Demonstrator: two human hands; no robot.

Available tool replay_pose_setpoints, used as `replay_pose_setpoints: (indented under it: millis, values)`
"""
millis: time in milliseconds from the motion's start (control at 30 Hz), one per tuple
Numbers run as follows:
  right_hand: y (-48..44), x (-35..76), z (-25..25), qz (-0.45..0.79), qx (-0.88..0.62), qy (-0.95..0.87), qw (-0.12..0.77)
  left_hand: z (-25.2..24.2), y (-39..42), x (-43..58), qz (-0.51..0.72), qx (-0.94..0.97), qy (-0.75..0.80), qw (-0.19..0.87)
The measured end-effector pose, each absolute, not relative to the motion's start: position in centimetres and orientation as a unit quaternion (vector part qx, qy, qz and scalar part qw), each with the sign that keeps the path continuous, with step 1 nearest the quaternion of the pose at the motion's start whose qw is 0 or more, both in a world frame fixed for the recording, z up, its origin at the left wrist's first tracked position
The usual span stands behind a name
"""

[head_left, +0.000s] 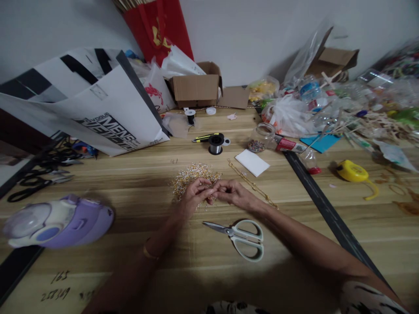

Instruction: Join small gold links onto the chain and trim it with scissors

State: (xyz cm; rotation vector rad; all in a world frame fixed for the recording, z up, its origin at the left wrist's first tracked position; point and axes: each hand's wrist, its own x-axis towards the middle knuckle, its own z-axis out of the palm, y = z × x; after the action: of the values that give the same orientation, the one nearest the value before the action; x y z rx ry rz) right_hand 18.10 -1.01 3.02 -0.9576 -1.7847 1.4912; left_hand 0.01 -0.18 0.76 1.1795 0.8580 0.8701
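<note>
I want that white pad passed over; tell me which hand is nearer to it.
Right. The right hand lies just below-left of the white pad; the left hand is further left, at the pile of gold bits.

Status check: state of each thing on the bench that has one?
left hand, fingers curled at metal pieces, grip unclear
right hand, fingers curled, touching left hand
scissors, shut, lying flat
bead jar, lidless, partly filled
cardboard box, flaps open

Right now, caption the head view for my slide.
Left hand and right hand meet over a gold pile on the table, scissors nearby.
</note>
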Motion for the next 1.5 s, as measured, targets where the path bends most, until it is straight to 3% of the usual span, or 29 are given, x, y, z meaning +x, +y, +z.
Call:
replay_pose_setpoints:
  millis: [1200, 1500]
  values:
    - [-0.4, 19.1, 2.7, 0.52, -0.389, -0.691, 0.32, 1.2, 0.2, -0.8, 0.309, 0.597, 0.397, 0.625]
    - [0.3, 20.3, 3.5, 0.463, -0.402, -0.753, 0.239, 2.1, 0.5, -1.3, 0.312, 0.58, 0.387, 0.645]
